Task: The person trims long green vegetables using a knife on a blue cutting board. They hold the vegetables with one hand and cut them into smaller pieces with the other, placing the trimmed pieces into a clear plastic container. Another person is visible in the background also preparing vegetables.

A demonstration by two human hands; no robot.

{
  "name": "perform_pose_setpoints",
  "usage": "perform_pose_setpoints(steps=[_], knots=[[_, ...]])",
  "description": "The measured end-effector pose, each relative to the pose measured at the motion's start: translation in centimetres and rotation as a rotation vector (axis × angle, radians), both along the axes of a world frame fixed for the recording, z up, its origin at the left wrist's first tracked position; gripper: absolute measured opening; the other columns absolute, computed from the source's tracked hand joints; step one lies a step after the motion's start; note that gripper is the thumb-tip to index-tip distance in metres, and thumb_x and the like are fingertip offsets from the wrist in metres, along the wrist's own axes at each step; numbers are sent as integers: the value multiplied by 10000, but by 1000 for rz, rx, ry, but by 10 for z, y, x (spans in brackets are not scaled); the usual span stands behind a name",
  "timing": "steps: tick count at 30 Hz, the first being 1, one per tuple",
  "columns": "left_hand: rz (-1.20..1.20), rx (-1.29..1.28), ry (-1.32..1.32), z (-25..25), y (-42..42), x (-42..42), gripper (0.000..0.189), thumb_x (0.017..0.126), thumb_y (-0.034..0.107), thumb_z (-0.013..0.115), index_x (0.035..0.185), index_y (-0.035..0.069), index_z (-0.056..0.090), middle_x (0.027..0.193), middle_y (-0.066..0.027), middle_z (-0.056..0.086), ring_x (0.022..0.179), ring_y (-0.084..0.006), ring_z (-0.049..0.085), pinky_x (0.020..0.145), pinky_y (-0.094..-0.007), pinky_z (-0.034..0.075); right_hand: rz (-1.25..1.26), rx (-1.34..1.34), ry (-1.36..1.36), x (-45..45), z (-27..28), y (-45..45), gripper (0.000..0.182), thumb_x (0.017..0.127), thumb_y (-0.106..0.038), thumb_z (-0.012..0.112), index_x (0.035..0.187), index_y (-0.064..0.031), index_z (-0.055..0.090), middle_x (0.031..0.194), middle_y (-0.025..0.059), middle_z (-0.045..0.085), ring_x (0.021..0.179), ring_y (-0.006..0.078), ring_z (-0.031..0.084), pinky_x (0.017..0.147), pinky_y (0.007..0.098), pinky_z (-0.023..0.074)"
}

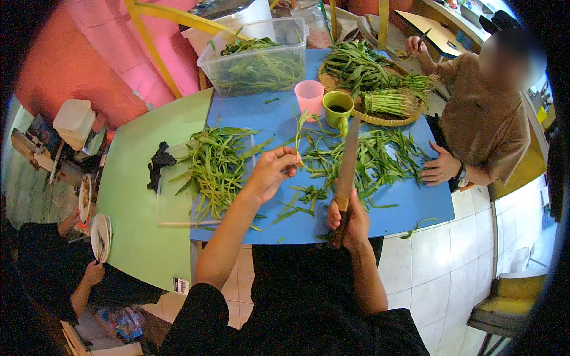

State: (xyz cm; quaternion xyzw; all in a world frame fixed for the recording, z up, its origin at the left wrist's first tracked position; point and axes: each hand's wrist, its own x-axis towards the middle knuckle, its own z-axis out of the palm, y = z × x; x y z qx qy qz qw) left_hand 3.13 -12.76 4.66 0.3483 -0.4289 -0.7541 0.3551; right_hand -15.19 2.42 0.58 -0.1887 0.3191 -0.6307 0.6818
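Between the thumb and fingers of my left hand (274, 171) is a thin sprig of leafy greens (299, 133), held above the blue tabletop (267, 118). My right hand (354, 218) grips the dark handle of a large knife (349, 164), its blade pointing away from me. Loose greens (383, 151), which look like water spinach, spread behind and beside the blade. A smaller cluster of cut leaves (311, 193) lies between my hands. To the left, a heap of stems and leaves (213, 169) rests on a clear plastic lid or tray (171, 207).
A pink cup (309, 95) and a green mug (337, 109) stand behind the greens. Farther back are a clear bin (254, 84) of greens and a woven tray (387, 119) with bundles. A co-worker's hand (438, 164) touches the right edge; another person holds a plate (101, 238) at left.
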Motion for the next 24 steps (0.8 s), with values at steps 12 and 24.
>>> perform_pose_setpoints(steps=[12, 24], knots=[[-1, -34, -8, -16, 30, -27, 128, 890, 112, 676, 994, 54, 630, 883, -18, 654, 753, -95, 582, 696, -239, 468, 83, -20, 61, 2, 9, 1, 542, 1048, -472, 288, 1413, -86, 396, 610, 6, 400, 501, 106, 380, 488, 250, 347], [107, -165, -4, -23, 34, -27, 181, 870, 103, 707, 1016, 46, 616, 917, -21, 657, 814, -103, 618, 719, -248, 507, 88, -40, 30, 1, 3, 0, 471, 1041, -454, 330, 1350, -109, 414, 625, 33, 465, 510, 123, 426, 492, 257, 374]])
